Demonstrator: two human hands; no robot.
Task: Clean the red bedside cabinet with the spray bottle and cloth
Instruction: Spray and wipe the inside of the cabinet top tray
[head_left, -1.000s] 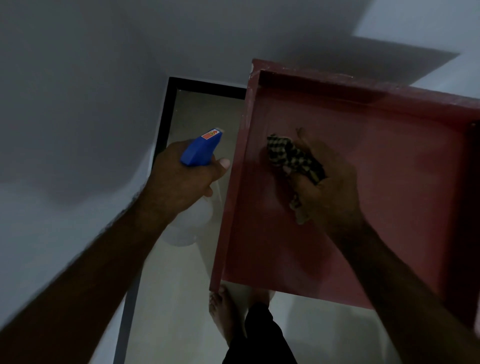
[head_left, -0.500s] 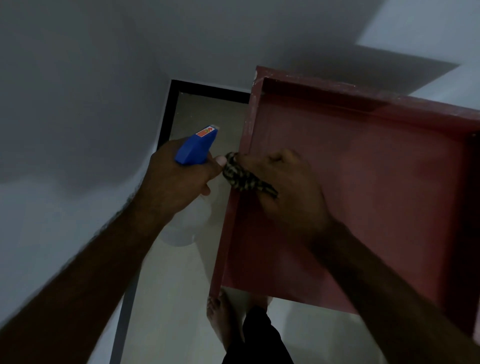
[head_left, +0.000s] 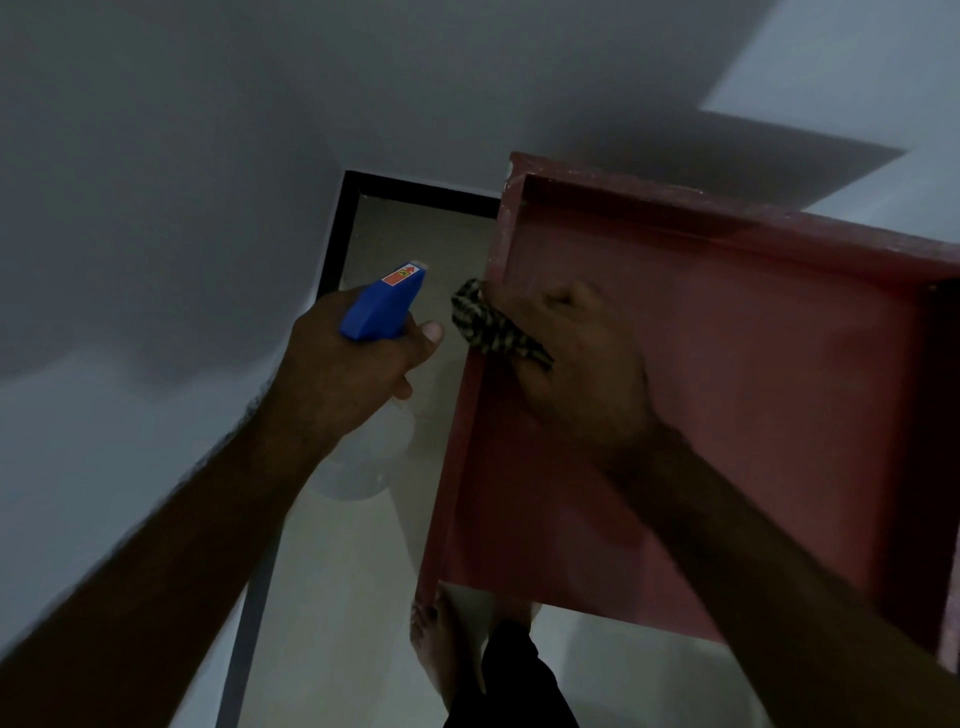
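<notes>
Nearest the camera, a bare foot (head_left: 441, 660) and a dark trouser leg (head_left: 514, 686) stand on the pale floor (head_left: 332, 597), just beside the near left corner of the red bedside cabinet (head_left: 727, 415). 2 bare forearms reach away from the viewer, the left one rising from the near left and the right one crossing the cabinet's top from the near right.

The left hand (head_left: 348, 374) is wrapped around the neck of the spray bottle (head_left: 382, 312), thumb lying along the right side below the blue head. The head tilts up and to the right, its nozzle end pointing toward the cabinet's left rim. The bottle's clear body hangs below the hand, over the floor, left of the cabinet.

The right hand (head_left: 576, 364) is palm down on the cabinet's top at its left edge, fingers curled shut over the checked cloth (head_left: 493, 327). The bunched cloth pokes out leftward across the raised rim, near the left thumb.

Farther off, a black skirting (head_left: 415, 189) edges the floor beneath grey walls (head_left: 208, 156).
</notes>
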